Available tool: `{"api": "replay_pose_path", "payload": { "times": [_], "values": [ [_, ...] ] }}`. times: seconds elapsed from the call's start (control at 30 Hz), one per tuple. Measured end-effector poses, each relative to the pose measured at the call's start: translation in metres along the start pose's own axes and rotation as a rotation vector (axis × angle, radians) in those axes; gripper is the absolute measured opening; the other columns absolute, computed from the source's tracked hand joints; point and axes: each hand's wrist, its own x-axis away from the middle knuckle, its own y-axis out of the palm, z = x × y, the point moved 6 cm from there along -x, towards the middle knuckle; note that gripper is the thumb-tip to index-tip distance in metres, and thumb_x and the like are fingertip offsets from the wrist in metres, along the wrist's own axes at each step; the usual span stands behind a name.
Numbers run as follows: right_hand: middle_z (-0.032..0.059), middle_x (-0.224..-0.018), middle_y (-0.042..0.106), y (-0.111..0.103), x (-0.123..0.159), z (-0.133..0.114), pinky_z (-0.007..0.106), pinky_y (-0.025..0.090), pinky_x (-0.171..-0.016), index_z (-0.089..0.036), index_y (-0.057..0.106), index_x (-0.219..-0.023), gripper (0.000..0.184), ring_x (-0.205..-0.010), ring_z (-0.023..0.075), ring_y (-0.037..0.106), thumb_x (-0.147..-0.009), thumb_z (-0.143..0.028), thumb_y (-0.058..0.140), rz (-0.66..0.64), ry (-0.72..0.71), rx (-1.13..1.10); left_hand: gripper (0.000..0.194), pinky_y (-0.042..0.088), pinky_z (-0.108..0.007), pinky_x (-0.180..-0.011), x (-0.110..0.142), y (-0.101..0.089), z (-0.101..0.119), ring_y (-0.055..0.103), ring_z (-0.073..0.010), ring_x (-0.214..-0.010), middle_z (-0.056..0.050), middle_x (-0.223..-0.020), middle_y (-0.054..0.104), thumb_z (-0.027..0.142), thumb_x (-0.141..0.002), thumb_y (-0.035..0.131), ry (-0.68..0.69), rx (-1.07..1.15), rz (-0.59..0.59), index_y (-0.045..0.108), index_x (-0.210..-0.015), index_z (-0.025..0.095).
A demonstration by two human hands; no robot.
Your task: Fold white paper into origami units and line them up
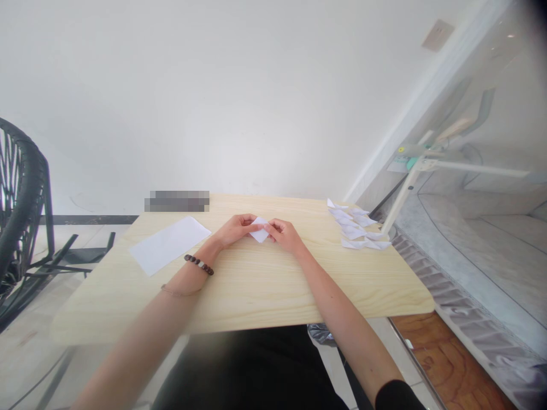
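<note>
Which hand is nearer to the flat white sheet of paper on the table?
The left hand. The flat sheet lies just to its left, apart from it. The right hand is farther, beyond the small folded paper that both hands hold.

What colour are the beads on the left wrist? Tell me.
Dark brown, with one pale bead: the bracelet shows in the head view, behind the left hand.

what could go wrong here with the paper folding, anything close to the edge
1. The folded pieces lie in a loose cluster at the table's far right edge; a nudge might send some off.
2. The small paper is pinched only between left hand and right hand, so a crease might go crooked.
</note>
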Motion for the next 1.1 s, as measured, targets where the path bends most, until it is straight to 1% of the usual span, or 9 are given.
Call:
{"api": "replay_pose_path", "payload": {
  "times": [0.2,0.33,0.43,0.57,0.67,0.73,0.8,1.0,1.1],
  "values": [
    [-0.0026,-0.052,0.050,0.000,0.001,-0.005,0.020,0.038,-0.050,-0.016,0.054,-0.068,0.033,-0.047,0.0079,0.046,-0.080,-0.044,0.041,-0.022,-0.006,0.008,0.027,0.044,-0.028,-0.070,-0.001,-0.001,-0.003,0.059,-0.0159,-0.074,-0.005,-0.081,0.066,0.029,-0.064,0.067,-0.004,0.053,-0.039,0.060,-0.084,0.012],
    [-0.0011,-0.057,0.053,0.002,0.001,-0.007,0.019,0.038,-0.050,-0.016,0.053,-0.068,0.033,-0.048,0.0076,0.046,-0.080,-0.044,0.040,-0.069,-0.023,-0.025,0.028,0.044,-0.030,-0.070,-0.001,0.001,-0.003,0.060,-0.0172,-0.075,-0.007,-0.082,0.066,0.029,-0.064,0.067,0.018,0.082,-0.105,0.060,-0.084,0.011],
    [-0.0005,-0.060,0.055,0.002,0.000,-0.004,0.020,0.039,-0.049,-0.016,0.053,-0.069,0.033,-0.049,0.0079,0.047,-0.079,-0.045,0.041,-0.075,-0.003,-0.041,0.029,0.044,-0.030,-0.070,-0.001,0.002,-0.003,0.060,-0.0176,-0.075,-0.008,-0.082,0.066,0.030,-0.064,0.067,0.015,0.090,-0.107,0.060,-0.084,0.010],
    [-0.0012,-0.056,0.054,0.000,-0.001,-0.001,0.020,0.038,-0.048,-0.016,0.054,-0.069,0.031,-0.047,0.0081,0.047,-0.079,-0.044,0.042,-0.012,0.006,-0.032,0.034,0.045,-0.032,-0.072,-0.002,0.002,-0.004,0.060,-0.0179,-0.076,-0.007,-0.082,0.066,0.031,-0.063,0.068,0.003,0.110,-0.040,0.058,-0.088,0.011],
    [-0.0020,-0.054,0.053,-0.003,-0.001,-0.001,0.020,0.038,-0.049,-0.016,0.055,-0.071,0.030,-0.046,0.0080,0.047,-0.079,-0.042,0.043,0.053,-0.001,-0.015,0.040,0.046,-0.033,-0.072,-0.004,-0.004,-0.006,0.061,-0.0183,-0.077,-0.007,-0.084,0.066,0.033,-0.060,0.070,0.012,0.143,0.078,0.057,-0.091,0.012],
    [-0.0018,-0.056,0.054,-0.002,-0.001,-0.001,0.020,0.039,-0.052,-0.016,0.056,-0.072,0.028,-0.049,0.0085,0.049,-0.078,-0.041,0.044,0.063,-0.006,0.010,0.042,0.046,-0.033,-0.071,-0.005,-0.011,-0.008,0.061,-0.0176,-0.074,-0.007,-0.082,0.066,0.035,-0.057,0.071,0.024,0.155,0.168,0.058,-0.089,0.012],
    [-0.0016,-0.057,0.054,-0.001,-0.001,-0.002,0.020,0.039,-0.054,-0.017,0.057,-0.071,0.028,-0.051,0.0090,0.050,-0.077,-0.041,0.046,0.053,-0.012,0.043,0.041,0.047,-0.032,-0.070,-0.006,-0.016,-0.009,0.061,-0.0167,-0.071,-0.006,-0.079,0.066,0.037,-0.056,0.072,0.034,0.165,0.226,0.060,-0.086,0.012],
    [-0.0029,-0.052,0.049,-0.003,0.000,-0.004,0.018,0.034,-0.049,-0.016,0.056,-0.064,0.032,-0.048,0.0071,0.043,-0.079,-0.040,0.042,0.074,-0.038,0.151,0.032,0.048,-0.032,-0.068,-0.006,-0.017,-0.009,0.059,-0.0165,-0.068,-0.005,-0.072,0.066,0.037,-0.056,0.072,0.019,0.148,0.245,0.063,-0.074,0.011],
    [-0.0027,-0.051,0.049,-0.005,-0.001,-0.003,0.018,0.033,-0.047,-0.015,0.056,-0.063,0.032,-0.047,0.0071,0.043,-0.079,-0.039,0.043,0.094,-0.046,0.188,0.032,0.048,-0.032,-0.066,-0.005,-0.016,-0.007,0.059,-0.0167,-0.067,-0.005,-0.071,0.065,0.037,-0.056,0.071,0.003,0.117,0.253,0.062,-0.072,0.011]
  ]
}}
